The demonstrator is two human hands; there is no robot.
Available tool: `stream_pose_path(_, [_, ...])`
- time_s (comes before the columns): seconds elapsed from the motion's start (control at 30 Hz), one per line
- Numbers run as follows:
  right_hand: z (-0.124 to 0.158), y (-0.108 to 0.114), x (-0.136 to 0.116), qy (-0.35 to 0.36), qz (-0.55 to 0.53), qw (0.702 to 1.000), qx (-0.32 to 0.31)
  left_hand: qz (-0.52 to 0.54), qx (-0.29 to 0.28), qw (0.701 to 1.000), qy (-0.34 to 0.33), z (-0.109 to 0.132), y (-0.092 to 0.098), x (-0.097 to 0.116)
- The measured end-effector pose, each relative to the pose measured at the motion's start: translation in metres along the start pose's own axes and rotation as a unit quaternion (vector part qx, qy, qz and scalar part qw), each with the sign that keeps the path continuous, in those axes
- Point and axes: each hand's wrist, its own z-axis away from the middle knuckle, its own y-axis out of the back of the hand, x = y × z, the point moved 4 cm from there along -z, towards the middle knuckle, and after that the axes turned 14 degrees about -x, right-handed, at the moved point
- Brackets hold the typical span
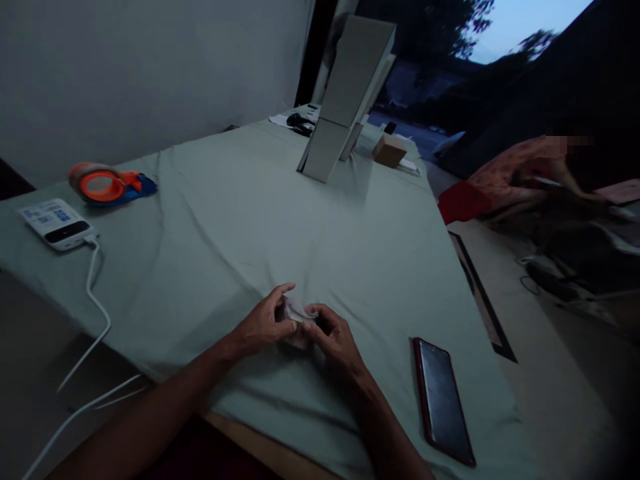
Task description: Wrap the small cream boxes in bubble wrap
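Between my two hands, near the front edge of the cloth-covered table [240,220], is a small crumpled whitish piece [295,311] that looks like thin plastic or tissue. My left hand [263,323] grips its left side, thumb in front and index finger raised behind. On the right side, my right hand [336,337] pinches it with thumb and curled fingers. The fingers hide part of the piece, and the dim light blurs its detail. A phone [444,400] in a red case lies to the right of my right hand.
At left are an orange-and-blue tape dispenser [107,185] and a white power bank [57,223] with a white cable [93,280]. Tall pale boxes [345,87] stand farther back, near a small brown box [389,151]. A person [520,173] bends over beyond the table's right side.
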Motion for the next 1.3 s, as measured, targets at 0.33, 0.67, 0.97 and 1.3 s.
stream_pose_path(0.33, [-0.008,0.002,-0.022,0.087,0.096,0.987,0.099,0.001,-0.027,0.999,-0.03,0.004,-0.001,0.003])
stream_pose_path(0.67, [0.004,-0.006,-0.025,0.183,0.199,0.961,0.051,-0.045,0.016,0.999,0.001,0.001,0.002,0.001])
stream_pose_path(0.97, [0.001,-0.011,-0.018,0.187,0.379,0.899,0.117,0.017,0.033,0.998,-0.048,-0.002,0.001,-0.004])
stream_pose_path(1.3, [0.017,-0.016,-0.018,0.245,0.448,0.852,0.111,0.008,0.059,0.997,-0.048,-0.003,0.0,-0.004])
